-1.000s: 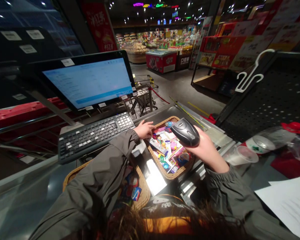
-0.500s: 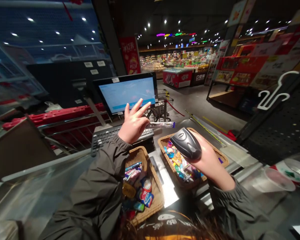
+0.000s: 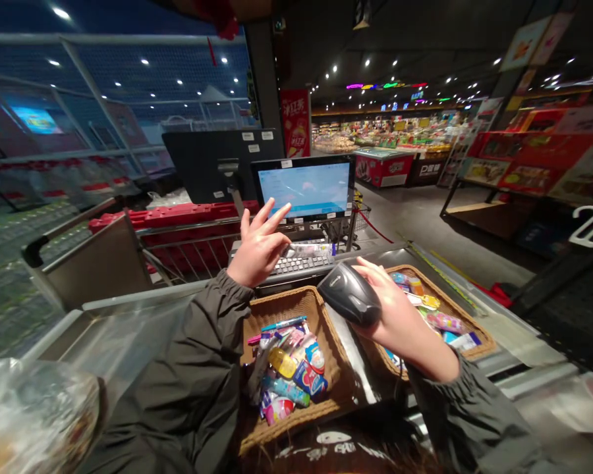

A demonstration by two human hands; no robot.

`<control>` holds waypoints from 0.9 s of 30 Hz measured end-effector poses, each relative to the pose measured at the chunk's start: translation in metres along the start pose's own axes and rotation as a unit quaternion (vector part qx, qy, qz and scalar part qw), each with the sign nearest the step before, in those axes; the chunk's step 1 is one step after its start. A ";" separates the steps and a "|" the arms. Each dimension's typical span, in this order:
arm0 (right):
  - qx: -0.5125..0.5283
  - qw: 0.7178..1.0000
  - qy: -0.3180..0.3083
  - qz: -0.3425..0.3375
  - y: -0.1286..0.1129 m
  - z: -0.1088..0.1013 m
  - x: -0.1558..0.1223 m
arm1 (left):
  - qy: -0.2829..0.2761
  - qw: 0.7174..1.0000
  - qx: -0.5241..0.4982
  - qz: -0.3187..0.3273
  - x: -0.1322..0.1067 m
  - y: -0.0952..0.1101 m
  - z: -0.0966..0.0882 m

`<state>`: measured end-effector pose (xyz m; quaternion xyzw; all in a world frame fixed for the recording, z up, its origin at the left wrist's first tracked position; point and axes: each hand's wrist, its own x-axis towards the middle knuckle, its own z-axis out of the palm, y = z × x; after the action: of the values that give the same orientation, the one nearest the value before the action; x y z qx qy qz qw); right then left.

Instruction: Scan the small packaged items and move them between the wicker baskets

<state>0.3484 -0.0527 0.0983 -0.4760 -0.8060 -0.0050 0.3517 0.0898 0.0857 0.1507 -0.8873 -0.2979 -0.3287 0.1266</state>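
Between the thumb and forefinger of my left hand (image 3: 261, 247) is a slim clear-wrapped packet (image 3: 310, 250) with a purple end, held above the keyboard (image 3: 301, 264). My other left fingers are spread upward. My right hand (image 3: 400, 316) is wrapped round a black barcode scanner (image 3: 350, 293), its head pointing left towards the packet. Below my left hand stands a wicker basket (image 3: 338, 349) of small wrapped goods (image 3: 294, 368). A second wicker basket (image 3: 484, 336), also with small colourful packages (image 3: 442, 316), lies partly under my right forearm.
A lit monitor (image 3: 306, 187) stands behind the keyboard, beside a second screen's dark back (image 3: 222, 164). A clear plastic bag (image 3: 34, 415) sits at the near left of the metal counter (image 3: 143, 316). White hooks (image 3: 590, 227) hang at the right; a red freezer (image 3: 383, 168) stands farther off.
The view has swung left, so the monitor and baskets appear farther right. The scanner has turned and come nearer the packet. Both hands keep their holds.
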 end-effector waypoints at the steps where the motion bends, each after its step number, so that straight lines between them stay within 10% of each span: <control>1: 0.003 1.000 -0.002 -0.002 -0.003 0.002 0.002 | -0.001 1.000 0.002 -0.002 -0.004 -0.002 -0.003; 14: 0.027 0.999 -0.036 0.003 -0.027 0.021 0.007 | -0.008 1.000 0.001 -0.023 -0.041 -0.018 -0.017; 27: 0.009 0.999 -0.039 0.007 -0.015 0.036 -0.006 | -0.110 0.992 -0.060 -0.008 -0.081 -0.014 0.021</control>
<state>0.3183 -0.0538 0.0727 -0.4784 -0.8158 0.0232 0.3242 0.0430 0.0691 0.0820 -0.9215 -0.2967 -0.2477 0.0373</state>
